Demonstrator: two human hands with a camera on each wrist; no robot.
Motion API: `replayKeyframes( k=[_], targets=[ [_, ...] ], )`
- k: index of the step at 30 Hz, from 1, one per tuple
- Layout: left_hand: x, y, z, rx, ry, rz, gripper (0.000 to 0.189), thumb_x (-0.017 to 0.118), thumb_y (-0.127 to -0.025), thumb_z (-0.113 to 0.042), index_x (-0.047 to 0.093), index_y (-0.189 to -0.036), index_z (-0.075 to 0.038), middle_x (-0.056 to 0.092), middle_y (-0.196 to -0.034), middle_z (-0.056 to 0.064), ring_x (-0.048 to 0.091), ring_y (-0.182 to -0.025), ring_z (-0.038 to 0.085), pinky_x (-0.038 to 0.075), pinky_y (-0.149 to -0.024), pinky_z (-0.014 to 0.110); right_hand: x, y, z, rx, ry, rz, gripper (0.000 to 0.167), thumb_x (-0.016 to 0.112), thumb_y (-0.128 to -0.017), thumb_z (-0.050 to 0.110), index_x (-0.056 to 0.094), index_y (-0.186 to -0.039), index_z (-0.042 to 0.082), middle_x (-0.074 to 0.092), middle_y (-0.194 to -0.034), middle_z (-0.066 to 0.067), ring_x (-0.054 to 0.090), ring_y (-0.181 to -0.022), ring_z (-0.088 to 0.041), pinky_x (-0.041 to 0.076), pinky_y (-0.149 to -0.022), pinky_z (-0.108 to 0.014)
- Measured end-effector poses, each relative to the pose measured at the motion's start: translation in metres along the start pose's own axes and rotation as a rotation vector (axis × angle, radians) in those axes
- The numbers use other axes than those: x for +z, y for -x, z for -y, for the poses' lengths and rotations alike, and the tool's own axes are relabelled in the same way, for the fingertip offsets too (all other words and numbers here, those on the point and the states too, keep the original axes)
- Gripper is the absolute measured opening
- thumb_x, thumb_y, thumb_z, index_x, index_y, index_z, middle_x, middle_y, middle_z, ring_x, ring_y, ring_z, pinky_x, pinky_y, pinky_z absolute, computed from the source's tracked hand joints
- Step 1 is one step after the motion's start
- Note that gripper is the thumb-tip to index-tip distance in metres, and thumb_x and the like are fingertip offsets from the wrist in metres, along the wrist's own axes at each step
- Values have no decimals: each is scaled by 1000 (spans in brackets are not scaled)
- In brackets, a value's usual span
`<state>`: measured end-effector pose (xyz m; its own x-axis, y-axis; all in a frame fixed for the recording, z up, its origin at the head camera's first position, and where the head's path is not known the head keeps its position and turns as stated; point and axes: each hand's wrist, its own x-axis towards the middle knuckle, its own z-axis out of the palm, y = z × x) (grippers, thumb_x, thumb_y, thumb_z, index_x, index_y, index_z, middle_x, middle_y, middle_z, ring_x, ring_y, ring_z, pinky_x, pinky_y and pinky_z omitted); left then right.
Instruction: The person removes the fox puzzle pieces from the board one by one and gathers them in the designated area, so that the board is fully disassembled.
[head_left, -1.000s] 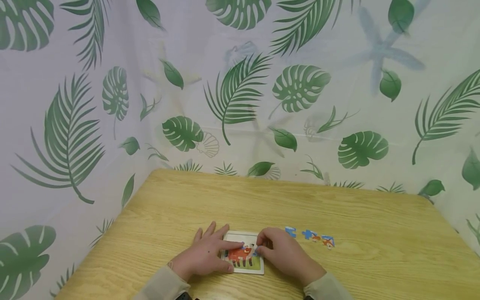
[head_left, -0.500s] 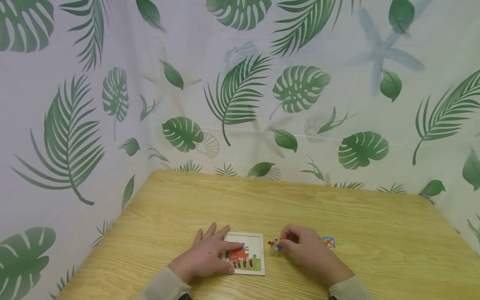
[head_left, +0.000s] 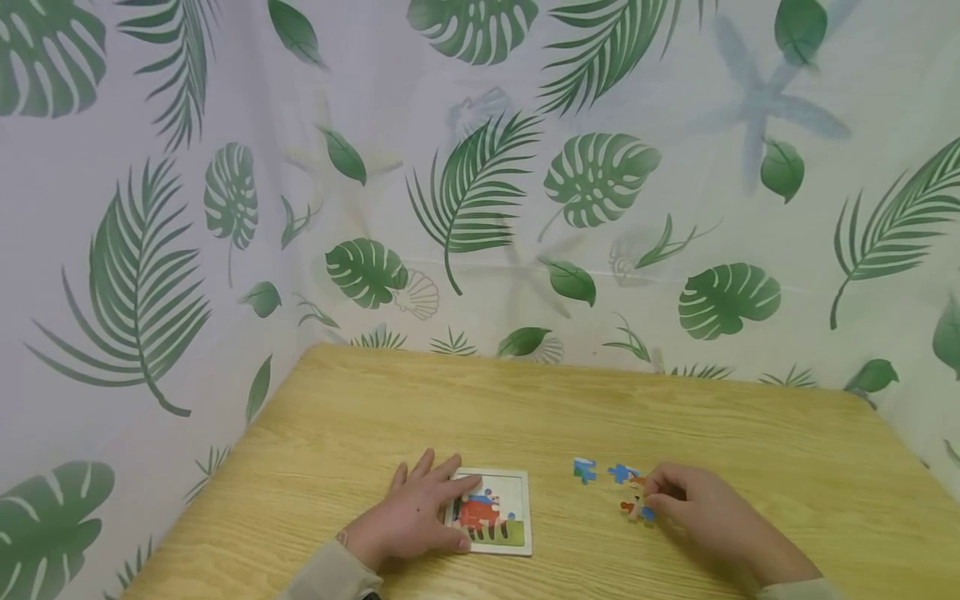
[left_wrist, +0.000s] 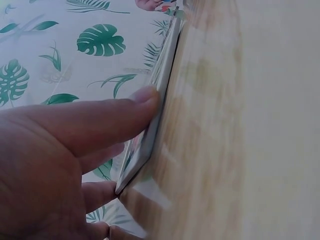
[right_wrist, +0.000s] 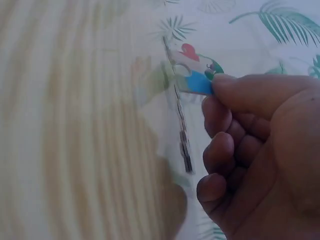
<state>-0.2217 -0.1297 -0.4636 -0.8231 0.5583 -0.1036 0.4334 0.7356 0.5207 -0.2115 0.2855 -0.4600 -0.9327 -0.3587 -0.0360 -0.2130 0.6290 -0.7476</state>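
Note:
A small puzzle tray [head_left: 527,533] with a white border lies on the table, partly filled with a red-bodied, striped-legged animal over green. My left hand [head_left: 408,512] rests along its left side with fingers spread. In the left wrist view, the thumb [left_wrist: 145,97] touches the tray's edge [left_wrist: 155,120]. Well to the right, my right hand [head_left: 697,508] pinches a jigsaw piece [head_left: 632,507] between thumb and forefinger, just over the table. In the right wrist view this jigsaw piece [right_wrist: 199,82] shows blue, pale and red, and the other fingers are curled.
Loose jigsaw pieces lie beyond the tray to the right: a blue one [head_left: 584,469] and another blue one [head_left: 618,472] beside orange parts, partly hidden by my right hand. The wood-grain table [head_left: 450,400] ends at a leaf-patterned curtain [head_left: 480,308].
My right hand has moved right, from the tray to the loose pieces, carrying the jigsaw piece out of the picture. The left hand stays at the tray, its forefinger slightly shifted.

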Motion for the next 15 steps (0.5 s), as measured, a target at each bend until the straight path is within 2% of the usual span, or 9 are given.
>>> replayKeyframes(
  k=[2, 7, 15],
  targets=[
    [1, -1, 0, -3, 2, -7, 86, 80, -81, -50, 45, -155, -25, 25, -165, 11, 7, -151, 46, 2, -114, 71, -3, 4, -4, 9, -7, 2, 19, 62, -102, 30, 63, -95, 13, 58, -83, -1, 50, -73, -12, 42, -63, -29],
    [2, -1, -1, -13, 8, -16, 89, 82, -80, -50, 43, -156, -22, 26, -165, 11, 7, -151, 46, 1, -114, 71, -7, 9, -10, 32, 59, -24, 18, 59, -104, 32, 62, -97, 15, 57, -82, 1, 49, -73, -11, 40, -64, -29],
    [0, 0, 0, -13, 32, 1, 84, 81, -82, -49, 47, -154, -21, 25, -165, 10, 6, -152, 44, 0, -114, 69, -10, 11, -16, 84, 130, -44, 15, 57, -105, 21, 61, -94, 13, 57, -84, 1, 49, -76, -13, 41, -66, -29]
  ],
)
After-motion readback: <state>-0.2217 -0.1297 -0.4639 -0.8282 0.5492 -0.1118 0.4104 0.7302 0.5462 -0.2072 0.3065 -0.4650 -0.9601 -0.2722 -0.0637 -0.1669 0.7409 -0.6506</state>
